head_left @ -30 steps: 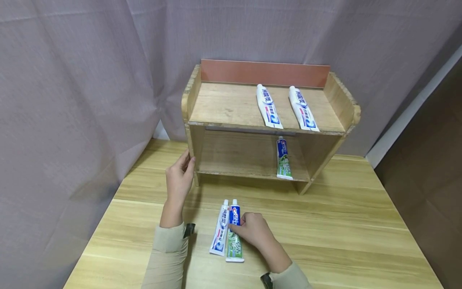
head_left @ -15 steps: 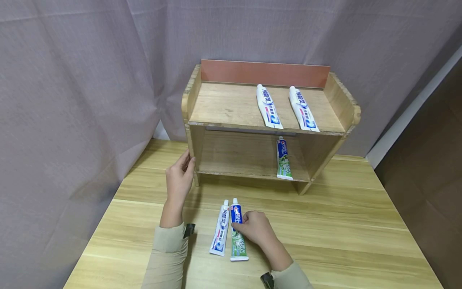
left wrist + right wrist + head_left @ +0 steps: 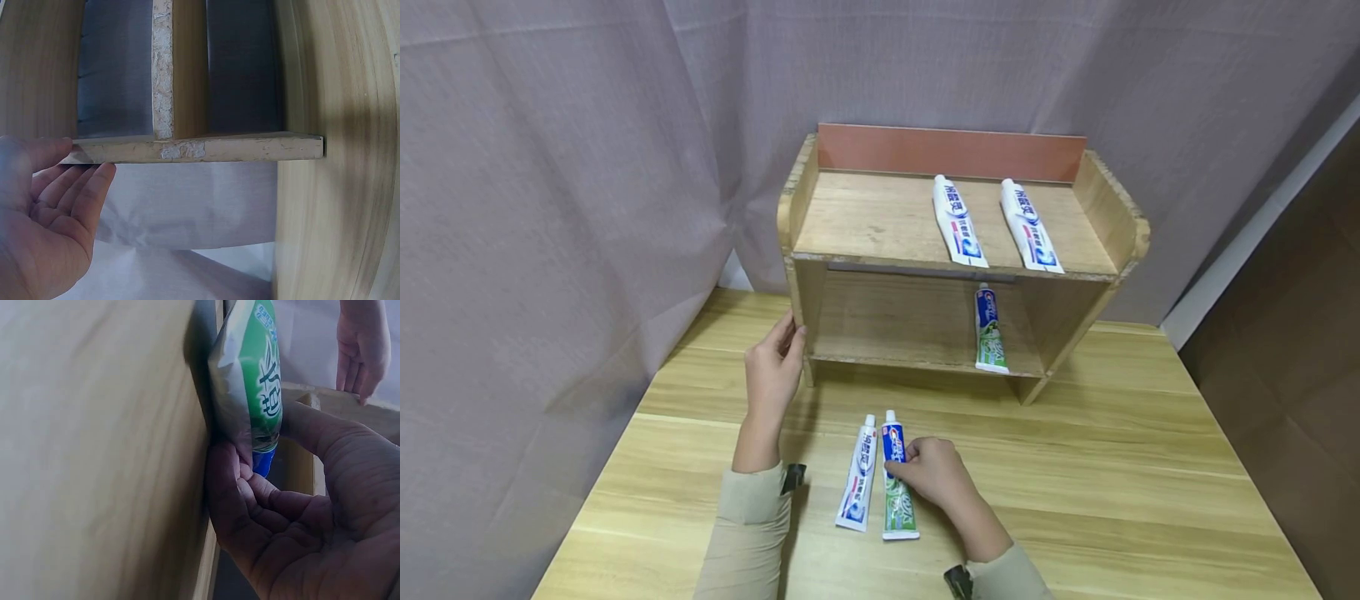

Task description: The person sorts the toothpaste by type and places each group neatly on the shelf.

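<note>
In the head view my right hand [image 3: 938,475] pinches a blue and green toothpaste tube [image 3: 900,508] lying on the table, thumb across its middle. The right wrist view shows the thumb and fingers on either side of the same green tube [image 3: 265,381]. Just left of it lies a white toothpaste tube [image 3: 857,479], apart from it. My left hand [image 3: 771,371] grips the left side panel of a two-tier wooden shelf [image 3: 880,321]. Seen from the left wrist, the thumb is on one face of the panel [image 3: 244,149] and the fingers [image 3: 94,194] on the other.
Two white toothpaste tubes [image 3: 958,221] lie on the upper tier, towards the right. One blue and green tube [image 3: 990,329] is on the lower tier. Grey curtain [image 3: 587,167] hangs behind and to the left of the wooden table [image 3: 1120,467].
The blue and green tube in my right hand has shifted slightly right and away from the white tube, opening a gap between them. The left hand and shelf have stayed put.
</note>
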A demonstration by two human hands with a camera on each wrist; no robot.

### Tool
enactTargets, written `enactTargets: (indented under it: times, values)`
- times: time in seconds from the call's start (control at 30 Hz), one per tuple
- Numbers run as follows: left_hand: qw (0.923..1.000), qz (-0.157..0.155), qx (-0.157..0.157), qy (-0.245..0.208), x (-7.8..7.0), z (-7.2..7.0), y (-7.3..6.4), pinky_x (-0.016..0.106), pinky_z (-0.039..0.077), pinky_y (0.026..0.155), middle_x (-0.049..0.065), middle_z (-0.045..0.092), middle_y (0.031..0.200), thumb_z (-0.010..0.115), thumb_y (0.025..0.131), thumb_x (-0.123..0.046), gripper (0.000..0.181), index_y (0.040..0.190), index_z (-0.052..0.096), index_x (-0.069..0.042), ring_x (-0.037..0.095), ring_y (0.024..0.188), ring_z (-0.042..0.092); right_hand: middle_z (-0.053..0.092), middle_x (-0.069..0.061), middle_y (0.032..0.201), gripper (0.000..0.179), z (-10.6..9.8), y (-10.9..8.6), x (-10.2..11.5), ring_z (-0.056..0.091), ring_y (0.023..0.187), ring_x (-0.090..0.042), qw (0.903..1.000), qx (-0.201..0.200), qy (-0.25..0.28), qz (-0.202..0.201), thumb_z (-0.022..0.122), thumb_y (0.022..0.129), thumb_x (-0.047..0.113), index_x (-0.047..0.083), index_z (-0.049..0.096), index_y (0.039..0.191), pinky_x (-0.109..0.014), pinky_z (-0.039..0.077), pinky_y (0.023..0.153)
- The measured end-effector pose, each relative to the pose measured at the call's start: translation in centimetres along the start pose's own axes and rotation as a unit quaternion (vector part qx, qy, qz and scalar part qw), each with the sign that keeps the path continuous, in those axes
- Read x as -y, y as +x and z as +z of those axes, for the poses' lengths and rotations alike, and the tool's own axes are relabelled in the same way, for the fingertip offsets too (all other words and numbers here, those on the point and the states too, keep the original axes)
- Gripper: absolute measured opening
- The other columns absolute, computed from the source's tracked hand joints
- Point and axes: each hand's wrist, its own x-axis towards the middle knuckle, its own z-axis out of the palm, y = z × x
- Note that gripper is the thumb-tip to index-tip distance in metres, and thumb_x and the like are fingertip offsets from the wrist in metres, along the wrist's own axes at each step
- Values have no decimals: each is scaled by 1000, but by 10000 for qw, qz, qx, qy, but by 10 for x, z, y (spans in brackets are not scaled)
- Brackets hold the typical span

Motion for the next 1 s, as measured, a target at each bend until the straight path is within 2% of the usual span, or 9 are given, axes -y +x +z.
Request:
enactTargets:
  times: [0.2,0.53,1.0]
  values:
    - [10000,-5,-1,79,1,0,0,19,60,81,20,69,117,66,98,-11,35,131,64,-1,27,101,72,56,4,59,30,-1,-1,1,49,52,-11,9999,68,78,-24,82,82,31,10,64,72,-21,39,46]
    - [9999,62,-49,81,0,-1,0,22,61,79,20,70,116,67,98,-9,34,130,66,-1,27,100,73,59,3,61,30,-2,1,-1,51,54,-12,9998,160,89,119,82,82,34,10,65,75,-22,42,48]
    - [9998,122,-18,160,1,-1,0,24,63,78,20,70,116,67,98,-11,34,131,65,-1,28,98,73,61,2,63,29,-7,3,-8,52,55,-12,9983,282,496,-94,81,84,32,8,67,79,-21,44,48]
